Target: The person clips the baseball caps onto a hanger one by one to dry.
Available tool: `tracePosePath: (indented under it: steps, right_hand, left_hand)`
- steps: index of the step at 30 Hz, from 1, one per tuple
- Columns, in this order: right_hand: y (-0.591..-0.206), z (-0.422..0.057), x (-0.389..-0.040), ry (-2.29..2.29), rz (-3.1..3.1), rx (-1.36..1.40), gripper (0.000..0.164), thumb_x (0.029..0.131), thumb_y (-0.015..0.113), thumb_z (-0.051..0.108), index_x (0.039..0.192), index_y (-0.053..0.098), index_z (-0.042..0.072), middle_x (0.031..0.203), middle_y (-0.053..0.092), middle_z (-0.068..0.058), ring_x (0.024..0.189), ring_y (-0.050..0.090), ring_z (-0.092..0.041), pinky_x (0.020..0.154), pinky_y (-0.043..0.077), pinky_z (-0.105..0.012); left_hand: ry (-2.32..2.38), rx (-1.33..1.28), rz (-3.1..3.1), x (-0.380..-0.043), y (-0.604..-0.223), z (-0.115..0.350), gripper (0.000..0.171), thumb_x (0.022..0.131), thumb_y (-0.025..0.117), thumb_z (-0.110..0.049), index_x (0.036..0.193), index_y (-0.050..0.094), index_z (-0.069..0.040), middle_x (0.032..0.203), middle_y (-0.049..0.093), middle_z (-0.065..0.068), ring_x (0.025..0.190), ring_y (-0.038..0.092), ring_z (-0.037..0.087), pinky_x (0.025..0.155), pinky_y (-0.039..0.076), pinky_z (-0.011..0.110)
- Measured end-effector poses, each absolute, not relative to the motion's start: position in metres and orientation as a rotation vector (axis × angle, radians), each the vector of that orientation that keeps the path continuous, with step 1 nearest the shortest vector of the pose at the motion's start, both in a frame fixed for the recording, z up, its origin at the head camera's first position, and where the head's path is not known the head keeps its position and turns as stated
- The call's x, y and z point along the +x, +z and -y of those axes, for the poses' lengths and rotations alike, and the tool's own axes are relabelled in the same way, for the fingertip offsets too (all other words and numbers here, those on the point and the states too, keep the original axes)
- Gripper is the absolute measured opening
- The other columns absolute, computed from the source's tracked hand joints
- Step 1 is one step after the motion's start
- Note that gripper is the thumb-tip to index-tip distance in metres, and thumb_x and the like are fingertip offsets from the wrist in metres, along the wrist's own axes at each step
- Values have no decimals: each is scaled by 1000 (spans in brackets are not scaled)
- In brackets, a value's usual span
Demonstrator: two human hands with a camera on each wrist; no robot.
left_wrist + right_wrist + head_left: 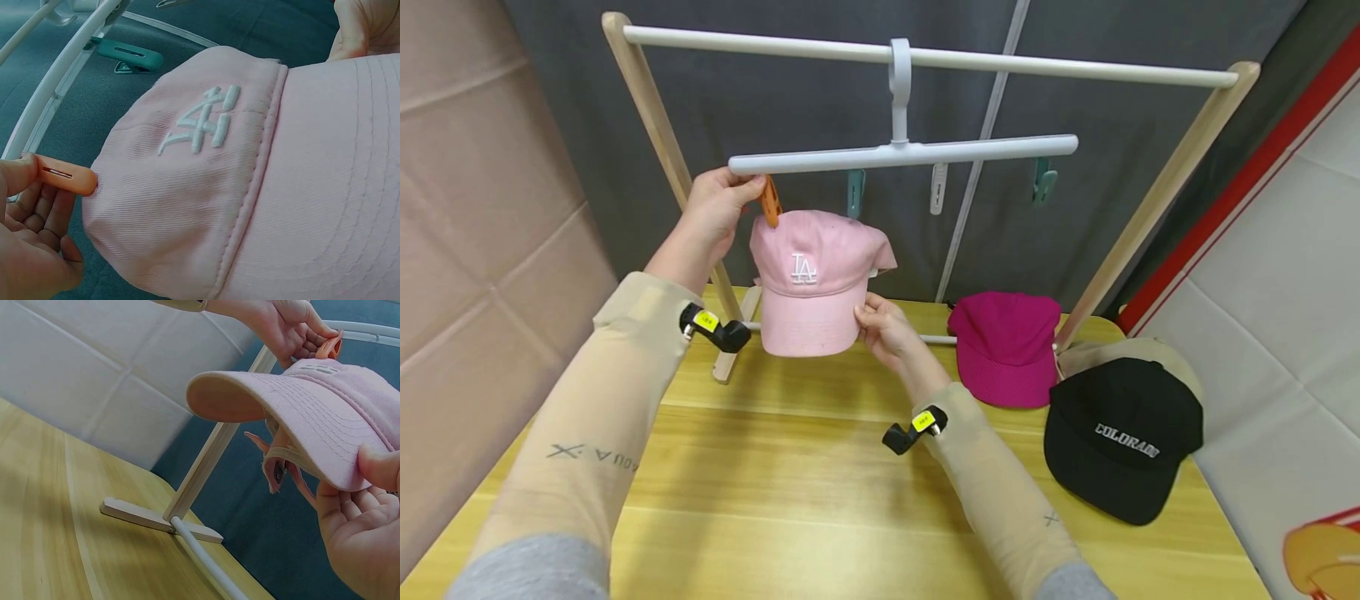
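Observation:
A pink baseball cap [811, 275] with a white LA emblem hangs upright under the left end of a white hanger [985, 150]. My left hand [715, 208] pinches the upper end of an orange clip [771, 202] between thumb and fingers. In the left wrist view the lower end of this clip [69, 176] meets the crown of the cap [169, 206]. My right hand [886, 329] holds the brim's edge, thumb on top and fingers below, as the right wrist view shows at the brim [306, 419]. Part of the back strap [284, 464] shows beneath.
The hanger hooks over the white rail [1075, 71] of a wooden-legged rack. Farther right it carries a teal clip [855, 193], a white clip [937, 188] and a green clip [1043, 182]. A magenta cap [1007, 346], a black cap [1123, 442] and a beige cap [1165, 362] lie on the table [760, 492].

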State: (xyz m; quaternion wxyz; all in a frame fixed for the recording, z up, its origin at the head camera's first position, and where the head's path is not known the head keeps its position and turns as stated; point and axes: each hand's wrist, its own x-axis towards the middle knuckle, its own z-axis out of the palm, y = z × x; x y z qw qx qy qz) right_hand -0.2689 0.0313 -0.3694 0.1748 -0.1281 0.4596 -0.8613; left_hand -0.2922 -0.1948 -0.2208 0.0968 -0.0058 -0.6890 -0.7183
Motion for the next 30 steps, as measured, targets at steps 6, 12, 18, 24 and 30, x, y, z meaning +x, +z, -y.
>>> tracePosePath:
  steps: [6,12,18,24,30]
  right_hand:
    - [-369,-30,-268,-2440,-1310,-357,22,97,34,-11,114,45,-2,75,56,1,68,53,-6,61,45,-20]
    - [-369,-28,-267,-2446,-1304,-333,20,97,35,-10,111,46,-2,73,56,1,65,52,-6,60,44,-20]
    - [-372,-26,-266,-2456,-1281,-298,18,97,36,-11,103,49,1,73,55,1,66,53,-6,62,45,-20]
    - [-376,-27,-264,-2447,-1277,-276,18,97,36,-10,103,49,1,75,53,1,67,52,-6,64,45,-20]
    - [-382,-25,-263,-2435,-1275,-230,18,98,37,-9,109,48,0,78,53,0,68,53,-6,66,46,-20]
  left_hand:
    - [-2108,16,2105,-294,-221,195,35,94,62,-14,125,60,1,102,62,-3,109,43,14,97,29,30]
    - [-2059,3,2205,-295,-224,195,33,96,60,-19,124,60,-2,106,62,-3,113,40,14,97,27,33]
    - [-2113,-4,2190,-295,-227,195,29,96,58,-23,120,61,-6,104,60,-3,106,44,13,92,29,33]
    - [-2131,-8,2177,-295,-232,193,30,97,57,-22,121,59,-5,101,60,-3,100,46,13,86,32,30]
    - [-2110,-19,2185,-294,-236,194,28,97,57,-22,119,60,-5,98,60,-5,98,47,12,85,32,31]
